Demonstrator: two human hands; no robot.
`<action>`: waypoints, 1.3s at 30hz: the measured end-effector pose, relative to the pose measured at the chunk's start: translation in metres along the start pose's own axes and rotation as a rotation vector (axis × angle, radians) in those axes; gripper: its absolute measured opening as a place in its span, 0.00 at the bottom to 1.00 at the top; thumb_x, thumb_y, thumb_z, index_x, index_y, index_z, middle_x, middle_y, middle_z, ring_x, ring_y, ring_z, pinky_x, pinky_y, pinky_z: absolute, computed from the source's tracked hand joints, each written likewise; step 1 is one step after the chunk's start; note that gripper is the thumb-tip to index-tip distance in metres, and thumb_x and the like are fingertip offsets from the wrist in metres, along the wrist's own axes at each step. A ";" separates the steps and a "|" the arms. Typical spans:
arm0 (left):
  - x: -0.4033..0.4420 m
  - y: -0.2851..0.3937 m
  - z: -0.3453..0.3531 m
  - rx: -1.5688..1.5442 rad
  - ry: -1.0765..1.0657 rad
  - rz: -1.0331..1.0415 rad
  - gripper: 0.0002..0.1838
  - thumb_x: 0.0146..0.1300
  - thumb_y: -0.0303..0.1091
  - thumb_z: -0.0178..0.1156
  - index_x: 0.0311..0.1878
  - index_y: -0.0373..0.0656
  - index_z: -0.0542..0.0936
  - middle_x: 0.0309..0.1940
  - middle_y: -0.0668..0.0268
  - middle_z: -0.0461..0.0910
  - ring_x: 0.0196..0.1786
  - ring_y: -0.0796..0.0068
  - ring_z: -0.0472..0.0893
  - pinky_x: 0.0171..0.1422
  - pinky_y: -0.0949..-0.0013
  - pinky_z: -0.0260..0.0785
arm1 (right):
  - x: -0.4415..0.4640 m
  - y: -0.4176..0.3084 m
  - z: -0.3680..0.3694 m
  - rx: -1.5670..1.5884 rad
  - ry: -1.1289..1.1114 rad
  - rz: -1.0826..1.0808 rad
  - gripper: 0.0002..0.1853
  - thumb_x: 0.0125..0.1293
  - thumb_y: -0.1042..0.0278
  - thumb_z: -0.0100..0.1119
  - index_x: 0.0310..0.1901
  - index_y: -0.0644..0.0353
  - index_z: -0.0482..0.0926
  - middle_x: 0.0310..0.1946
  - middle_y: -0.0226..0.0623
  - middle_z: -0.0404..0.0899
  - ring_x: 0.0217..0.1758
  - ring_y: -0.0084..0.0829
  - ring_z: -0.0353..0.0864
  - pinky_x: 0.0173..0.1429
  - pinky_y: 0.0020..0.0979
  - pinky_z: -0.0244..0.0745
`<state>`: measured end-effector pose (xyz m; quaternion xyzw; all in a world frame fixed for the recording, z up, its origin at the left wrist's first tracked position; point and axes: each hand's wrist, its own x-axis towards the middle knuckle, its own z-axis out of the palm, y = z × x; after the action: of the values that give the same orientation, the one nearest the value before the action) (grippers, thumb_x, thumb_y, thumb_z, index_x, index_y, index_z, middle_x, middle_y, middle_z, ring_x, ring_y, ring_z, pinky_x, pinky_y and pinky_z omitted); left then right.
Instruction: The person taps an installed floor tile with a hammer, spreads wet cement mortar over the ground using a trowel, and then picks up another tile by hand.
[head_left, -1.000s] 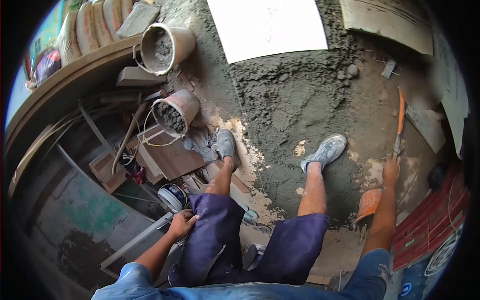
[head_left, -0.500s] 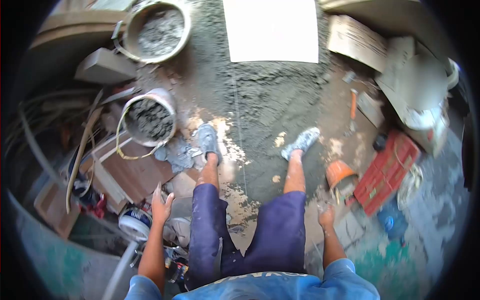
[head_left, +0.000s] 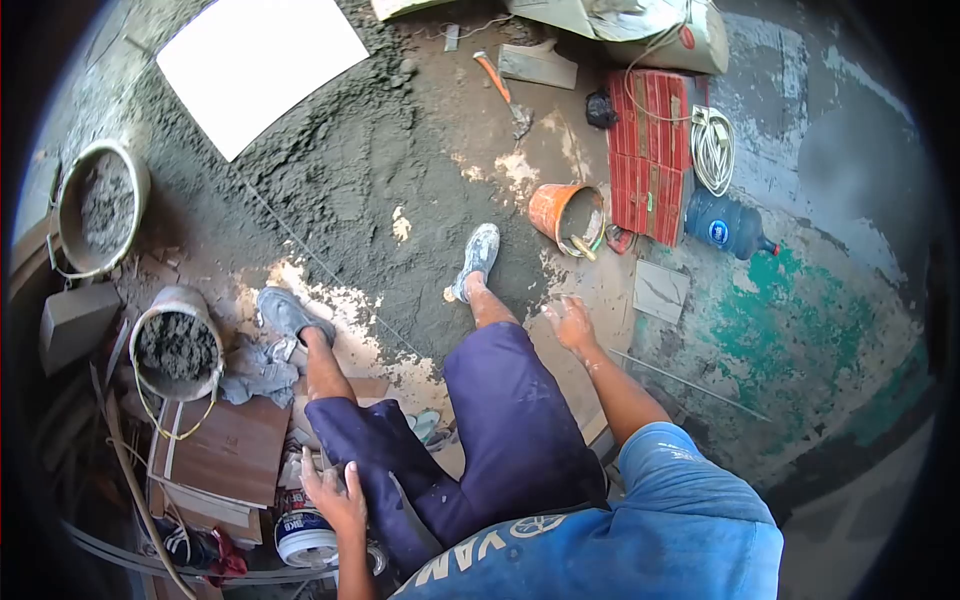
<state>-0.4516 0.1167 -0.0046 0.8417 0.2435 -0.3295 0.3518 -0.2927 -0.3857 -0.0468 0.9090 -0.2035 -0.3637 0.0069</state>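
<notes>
My left hand (head_left: 334, 494) hangs beside my left thigh, fingers apart and holding nothing. Just below it stands a white and blue paint bucket (head_left: 305, 540). My right hand (head_left: 570, 322) reaches forward past my right knee, also empty, its fingers spread. The nearest thing ahead of it is an orange bucket (head_left: 552, 212), tilted, with a grey-coated inside and a tool handle (head_left: 582, 248) at its rim. Both my feet stand on the floor at the edge of spread wet mortar (head_left: 350, 190).
Two mortar-filled buckets, a nearer one (head_left: 178, 345) and a farther one (head_left: 103, 210), stand at left. A white sheet (head_left: 262, 65) lies on the mortar. Red tiles or boxes (head_left: 645, 150), a blue water jug (head_left: 728, 228), a coiled cable (head_left: 712, 150) and an orange-handled hammer (head_left: 492, 75) are at right.
My view and body have turned to the right, so the white sheet and mortar buckets sit farther left. My right hand has reached forward, closer to the orange bucket. Both hands stay empty.
</notes>
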 end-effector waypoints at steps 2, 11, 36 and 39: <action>0.007 0.023 0.015 -0.050 0.086 0.011 0.17 0.59 0.33 0.66 0.48 0.30 0.80 0.71 0.46 0.64 0.70 0.42 0.64 0.75 0.47 0.52 | 0.028 0.074 0.012 -0.042 0.050 0.056 0.30 0.66 0.47 0.59 0.59 0.65 0.74 0.59 0.54 0.73 0.64 0.53 0.71 0.68 0.45 0.66; 0.042 0.185 0.237 0.039 0.068 0.160 0.21 0.61 0.30 0.64 0.56 0.32 0.76 0.58 0.47 0.76 0.61 0.45 0.74 0.69 0.53 0.62 | 0.271 0.341 0.088 -0.014 0.143 0.111 0.27 0.64 0.53 0.62 0.60 0.58 0.75 0.58 0.48 0.75 0.62 0.49 0.73 0.67 0.44 0.67; 0.385 0.484 0.592 -0.142 0.008 0.314 0.24 0.59 0.30 0.62 0.59 0.36 0.73 0.36 0.43 0.82 0.41 0.43 0.83 0.50 0.49 0.74 | 0.385 0.450 -0.005 -0.095 -0.225 -0.473 0.29 0.65 0.62 0.61 0.66 0.55 0.66 0.43 0.56 0.79 0.47 0.57 0.79 0.52 0.52 0.71; 0.424 0.502 0.563 0.293 -0.068 0.406 0.18 0.61 0.38 0.62 0.53 0.43 0.81 0.40 0.45 0.83 0.44 0.46 0.84 0.49 0.49 0.74 | 0.399 0.454 0.026 0.055 -0.200 -0.502 0.26 0.66 0.57 0.61 0.63 0.55 0.70 0.39 0.57 0.80 0.45 0.59 0.79 0.47 0.53 0.72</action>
<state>-0.0639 -0.5494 -0.3967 0.9038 0.0071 -0.3119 0.2928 -0.2154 -0.9477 -0.2555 0.8905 0.0186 -0.4362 -0.1283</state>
